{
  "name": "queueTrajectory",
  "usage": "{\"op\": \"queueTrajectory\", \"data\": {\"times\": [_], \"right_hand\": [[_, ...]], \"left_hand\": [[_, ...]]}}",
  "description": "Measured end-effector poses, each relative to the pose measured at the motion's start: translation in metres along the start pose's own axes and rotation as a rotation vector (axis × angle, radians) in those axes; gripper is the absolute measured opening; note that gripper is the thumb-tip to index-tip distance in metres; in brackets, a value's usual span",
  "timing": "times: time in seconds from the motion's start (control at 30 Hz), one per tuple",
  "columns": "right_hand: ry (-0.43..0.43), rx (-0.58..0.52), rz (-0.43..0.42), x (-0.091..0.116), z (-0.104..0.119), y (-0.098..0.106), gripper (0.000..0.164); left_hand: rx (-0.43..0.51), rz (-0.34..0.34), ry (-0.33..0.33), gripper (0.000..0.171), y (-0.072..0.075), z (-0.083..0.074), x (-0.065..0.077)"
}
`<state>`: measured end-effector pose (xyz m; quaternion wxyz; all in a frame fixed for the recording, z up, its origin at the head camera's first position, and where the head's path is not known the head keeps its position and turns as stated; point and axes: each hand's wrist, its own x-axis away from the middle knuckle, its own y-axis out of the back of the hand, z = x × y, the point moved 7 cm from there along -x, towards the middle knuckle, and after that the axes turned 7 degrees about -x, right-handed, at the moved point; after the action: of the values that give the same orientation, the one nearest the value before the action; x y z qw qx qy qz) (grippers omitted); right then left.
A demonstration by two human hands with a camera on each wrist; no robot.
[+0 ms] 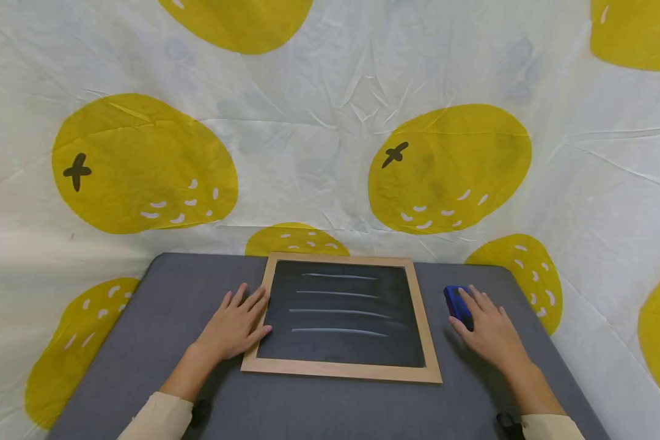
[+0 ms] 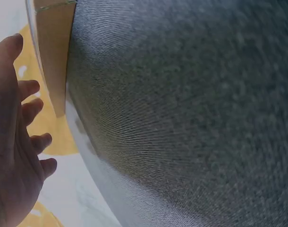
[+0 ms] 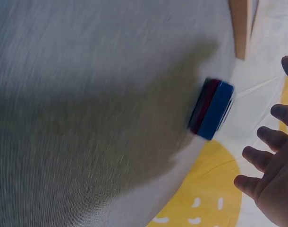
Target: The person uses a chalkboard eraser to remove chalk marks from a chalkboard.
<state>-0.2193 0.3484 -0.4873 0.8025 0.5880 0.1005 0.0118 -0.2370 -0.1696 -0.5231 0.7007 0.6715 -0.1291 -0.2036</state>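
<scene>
A small chalkboard (image 1: 341,351) with a light wooden frame (image 1: 341,370) lies flat on the grey table; several white chalk lines run across its dark surface. My left hand (image 1: 232,329) is spread at the frame's left edge, fingers extended, thumb reaching over the border. To the right of the board lies a blue board eraser (image 1: 454,298), which shows a dark red layer along its lower side in the right wrist view. Over it hovers my right hand (image 1: 491,333), fingers spread and apart from the eraser (image 3: 214,109), casting a shadow on the table.
The grey table (image 1: 330,409) has rounded far corners. Behind it and at both sides hangs a white cloth (image 1: 302,165) printed with large yellow fruit shapes. The board's far edge sits near the table's back edge.
</scene>
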Motion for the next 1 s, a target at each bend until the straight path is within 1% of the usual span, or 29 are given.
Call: {"op": "queueTrajectory", "data": {"times": [0.17, 0.4, 0.57, 0.73, 0.83, 1.0], "right_hand": [[-0.004, 0.003, 0.009, -0.005, -0.016, -0.003, 0.077], [-0.086, -0.038, 0.063, -0.014, -0.036, -0.012, 0.089], [-0.152, -0.082, 0.053, -0.021, -0.041, -0.017, 0.093], [-0.196, -0.119, 0.047, -0.025, -0.046, -0.023, 0.098], [-0.219, -0.132, 0.049, -0.025, -0.049, -0.027, 0.097], [-0.243, -0.169, 0.044, -0.026, -0.052, -0.032, 0.089]], "left_hand": [[-0.004, -0.002, -0.017, 0.075, -0.001, 0.001, 0.0], [0.02, -0.006, -0.033, 0.071, -0.005, 0.005, 0.001], [0.046, -0.011, -0.036, 0.069, -0.006, 0.006, 0.0], [0.072, -0.038, -0.055, 0.066, -0.001, 0.006, 0.002], [0.086, -0.044, -0.063, 0.065, 0.001, 0.005, 0.002], [0.099, 0.002, -0.048, 0.066, -0.003, 0.005, 0.003]]}}
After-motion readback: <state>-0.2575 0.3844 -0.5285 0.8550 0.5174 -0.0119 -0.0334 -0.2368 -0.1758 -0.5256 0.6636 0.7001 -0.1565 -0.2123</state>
